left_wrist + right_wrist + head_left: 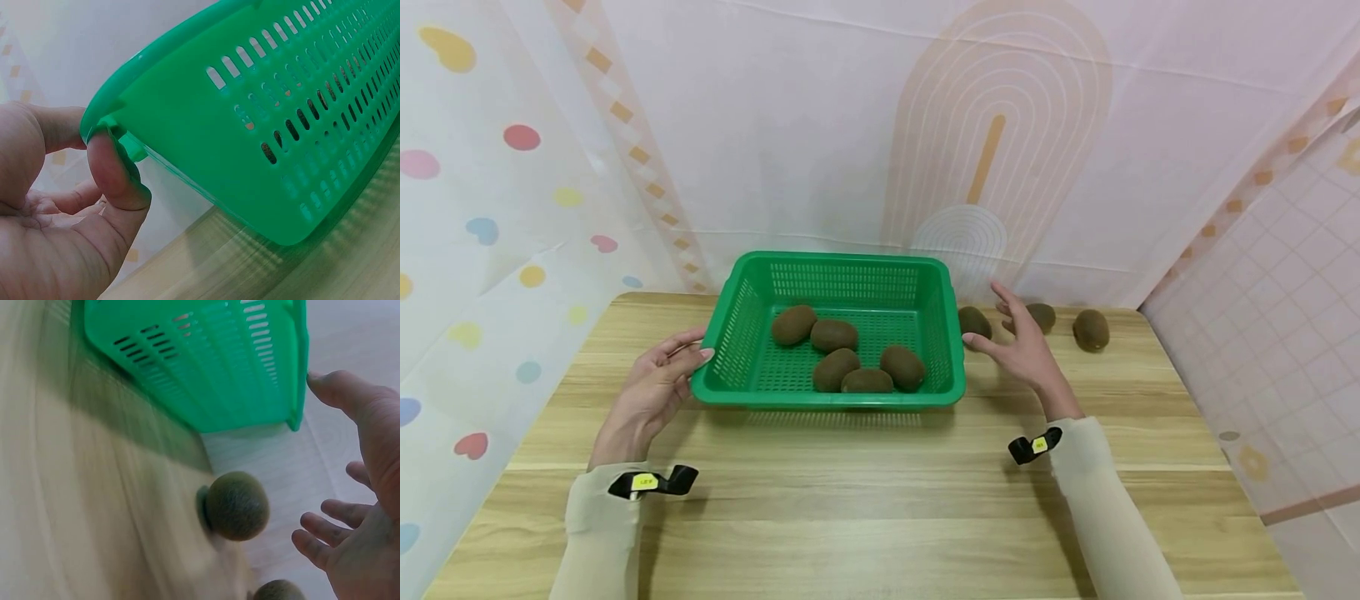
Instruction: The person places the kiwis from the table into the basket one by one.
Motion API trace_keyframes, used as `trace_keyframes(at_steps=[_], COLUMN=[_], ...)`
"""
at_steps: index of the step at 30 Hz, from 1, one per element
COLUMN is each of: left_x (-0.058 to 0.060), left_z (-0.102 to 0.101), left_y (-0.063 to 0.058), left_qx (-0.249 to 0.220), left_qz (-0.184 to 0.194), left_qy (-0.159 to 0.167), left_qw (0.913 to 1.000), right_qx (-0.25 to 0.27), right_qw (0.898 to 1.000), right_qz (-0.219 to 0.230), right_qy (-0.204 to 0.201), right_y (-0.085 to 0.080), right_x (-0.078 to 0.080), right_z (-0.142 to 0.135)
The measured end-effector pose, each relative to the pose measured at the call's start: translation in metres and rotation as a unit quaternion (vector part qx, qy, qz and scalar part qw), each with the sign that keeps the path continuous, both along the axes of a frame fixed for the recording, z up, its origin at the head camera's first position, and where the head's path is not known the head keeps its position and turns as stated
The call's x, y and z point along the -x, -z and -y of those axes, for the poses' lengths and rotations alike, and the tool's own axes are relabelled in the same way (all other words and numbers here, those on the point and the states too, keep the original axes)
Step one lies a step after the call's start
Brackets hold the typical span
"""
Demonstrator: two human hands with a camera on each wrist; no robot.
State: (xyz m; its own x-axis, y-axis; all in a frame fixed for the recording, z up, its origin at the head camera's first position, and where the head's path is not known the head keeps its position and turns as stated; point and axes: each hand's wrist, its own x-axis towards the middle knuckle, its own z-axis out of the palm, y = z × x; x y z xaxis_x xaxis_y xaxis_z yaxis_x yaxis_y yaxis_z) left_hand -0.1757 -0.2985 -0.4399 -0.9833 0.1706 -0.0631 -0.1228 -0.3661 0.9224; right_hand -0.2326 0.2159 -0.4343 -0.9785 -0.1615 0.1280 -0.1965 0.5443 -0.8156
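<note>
A green plastic basket [827,398] with slotted walls holds several brown kiwis [833,335]. My left hand [658,385] pinches the basket's left rim between thumb and curled fingers, as the left wrist view also shows. Beside the right rim is my right hand [1021,350], fingers spread and holding nothing. Its thumb tip is at the rim; whether it touches, I cannot tell. One kiwi [974,323] lies on the table right of the basket, partly hidden behind its rim. Another kiwi [1042,317] is partly covered by the right hand, and a third kiwi [1091,330] lies farther right.
The wooden table [850,517] meets a patterned cloth backdrop [820,167] just behind the basket and the loose kiwis. More printed cloth hangs along the left and right sides. Each forearm wears a black strap with a small mount at the wrist.
</note>
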Motion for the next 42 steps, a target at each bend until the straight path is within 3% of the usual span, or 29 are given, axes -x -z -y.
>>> trace_keyframes(at_steps=[10,26,42], left_x=[0.000,-0.001,0.006], left_z=[0.001,-0.001,-0.006], left_y=[0.001,0.001,0.002], left_qx=[-0.002,-0.004,-0.009], left_qz=[-0.006,-0.004,-0.005], left_qy=[0.002,0.003,0.006], left_qw=[1.0000,1.0000,0.9999], right_qx=[0.016,-0.011,0.011], right_qw=[0.999,0.998,0.996], right_qz=[0.051,0.049,0.033], right_qy=[0.005,0.030,0.077], right_y=[0.015,0.045,0.044], right_x=[0.010,0.029,0.028], right_z=[-0.001,0.000,-0.003])
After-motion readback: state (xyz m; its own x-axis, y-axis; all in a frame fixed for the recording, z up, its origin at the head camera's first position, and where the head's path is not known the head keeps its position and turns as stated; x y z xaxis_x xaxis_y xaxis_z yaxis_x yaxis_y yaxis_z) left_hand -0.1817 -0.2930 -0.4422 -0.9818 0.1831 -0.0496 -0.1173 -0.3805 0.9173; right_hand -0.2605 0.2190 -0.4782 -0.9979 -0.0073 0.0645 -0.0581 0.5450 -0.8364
